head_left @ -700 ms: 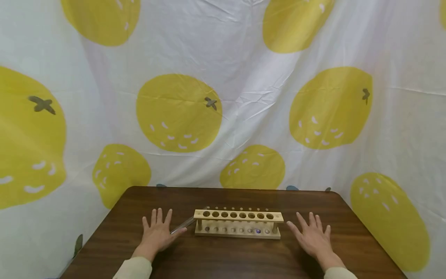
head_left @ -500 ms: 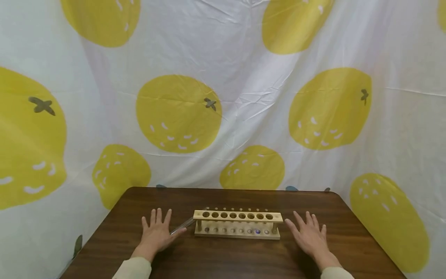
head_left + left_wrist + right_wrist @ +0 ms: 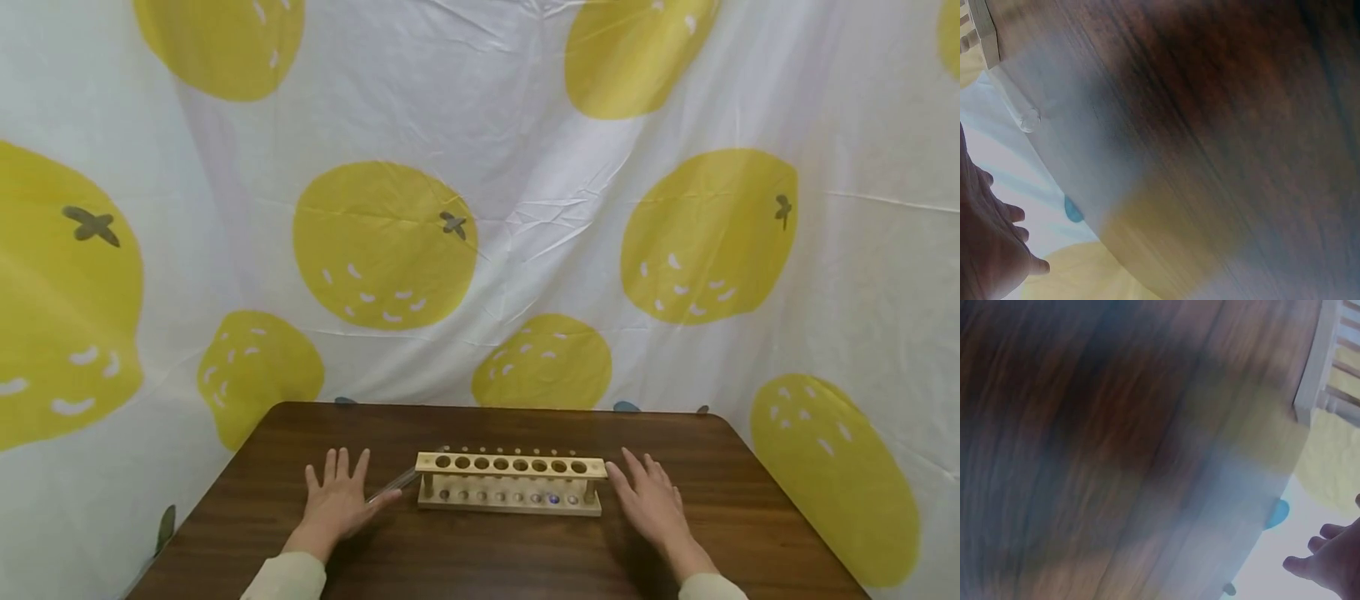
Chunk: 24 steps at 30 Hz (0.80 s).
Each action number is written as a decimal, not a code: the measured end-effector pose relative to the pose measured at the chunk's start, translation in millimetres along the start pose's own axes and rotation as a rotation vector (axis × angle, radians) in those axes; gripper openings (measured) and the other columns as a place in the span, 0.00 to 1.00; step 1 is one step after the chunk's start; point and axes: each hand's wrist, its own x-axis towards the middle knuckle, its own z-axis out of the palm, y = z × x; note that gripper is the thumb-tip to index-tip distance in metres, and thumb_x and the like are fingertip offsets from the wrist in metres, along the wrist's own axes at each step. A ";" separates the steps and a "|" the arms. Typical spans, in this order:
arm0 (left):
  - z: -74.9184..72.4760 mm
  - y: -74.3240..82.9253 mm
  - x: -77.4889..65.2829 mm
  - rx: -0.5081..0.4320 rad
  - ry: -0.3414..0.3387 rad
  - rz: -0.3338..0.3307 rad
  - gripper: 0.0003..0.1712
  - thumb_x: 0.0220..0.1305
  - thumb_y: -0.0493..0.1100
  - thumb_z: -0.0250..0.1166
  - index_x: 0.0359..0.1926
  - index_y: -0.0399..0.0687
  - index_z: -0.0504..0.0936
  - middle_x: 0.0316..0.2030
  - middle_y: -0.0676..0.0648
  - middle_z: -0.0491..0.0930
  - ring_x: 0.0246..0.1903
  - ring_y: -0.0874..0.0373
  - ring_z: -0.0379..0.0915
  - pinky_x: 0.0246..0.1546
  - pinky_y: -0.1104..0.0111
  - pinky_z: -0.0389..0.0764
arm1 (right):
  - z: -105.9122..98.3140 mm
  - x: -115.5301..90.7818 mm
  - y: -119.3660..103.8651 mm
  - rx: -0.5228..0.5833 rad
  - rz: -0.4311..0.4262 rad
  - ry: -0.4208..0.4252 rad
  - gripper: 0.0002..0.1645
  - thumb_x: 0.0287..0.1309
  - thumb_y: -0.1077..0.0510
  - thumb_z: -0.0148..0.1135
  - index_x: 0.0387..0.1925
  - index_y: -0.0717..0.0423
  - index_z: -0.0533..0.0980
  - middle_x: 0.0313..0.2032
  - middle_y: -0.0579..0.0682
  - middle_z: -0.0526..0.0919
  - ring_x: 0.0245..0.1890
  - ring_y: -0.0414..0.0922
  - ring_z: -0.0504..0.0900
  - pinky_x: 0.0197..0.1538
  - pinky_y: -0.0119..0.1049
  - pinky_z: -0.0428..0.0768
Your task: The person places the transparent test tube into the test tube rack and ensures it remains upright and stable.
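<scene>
A light wooden test tube rack [image 3: 510, 465] stands on the table, with a row of holes in its top bar. My left hand [image 3: 337, 504] is left of it, palm down with fingers spread, holding nothing. A clear glass tube [image 3: 401, 481] lies slanted between that hand and the rack; the left wrist view shows its rounded end [image 3: 1029, 120]. My right hand [image 3: 652, 504] is at the rack's right end, fingers straight and closer together. Its thumb is right by the top bar; whether they touch I cannot tell. Blue shows at one spot [image 3: 554, 499] on the rack's base.
The dark wooden table [image 3: 480, 562] has rounded far corners. A white cloth [image 3: 525, 167] with yellow lemon prints hangs behind it and along both sides. Small pegs [image 3: 519, 450] show just behind the rack's top bar.
My right hand has moved left toward the rack's right end, and its fingers have drawn closer together. The left hand, the glass tube and the rack have stayed put.
</scene>
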 end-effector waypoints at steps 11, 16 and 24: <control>-2.3 2.3 1.9 0.002 -0.006 -0.004 0.58 0.62 0.77 0.53 0.77 0.40 0.54 0.72 0.23 0.45 0.73 0.28 0.33 0.64 0.30 0.29 | -0.8 -0.6 -16.4 0.305 0.040 0.057 0.44 0.75 0.35 0.38 0.70 0.70 0.61 0.68 0.74 0.60 0.69 0.70 0.57 0.68 0.64 0.56; -2.7 4.0 2.5 0.003 -0.014 -0.001 0.59 0.60 0.79 0.52 0.77 0.40 0.54 0.73 0.24 0.45 0.73 0.28 0.32 0.64 0.30 0.29 | 4.8 -1.6 -25.9 0.515 0.161 0.082 0.45 0.74 0.34 0.41 0.70 0.70 0.60 0.69 0.73 0.60 0.69 0.68 0.57 0.69 0.62 0.57; -1.5 8.5 2.7 -0.009 -0.018 0.014 0.62 0.58 0.81 0.51 0.76 0.40 0.54 0.72 0.23 0.45 0.72 0.27 0.32 0.64 0.30 0.30 | 17.5 -3.2 -32.6 0.690 0.257 0.110 0.42 0.75 0.39 0.43 0.68 0.74 0.61 0.68 0.74 0.60 0.69 0.68 0.57 0.70 0.59 0.57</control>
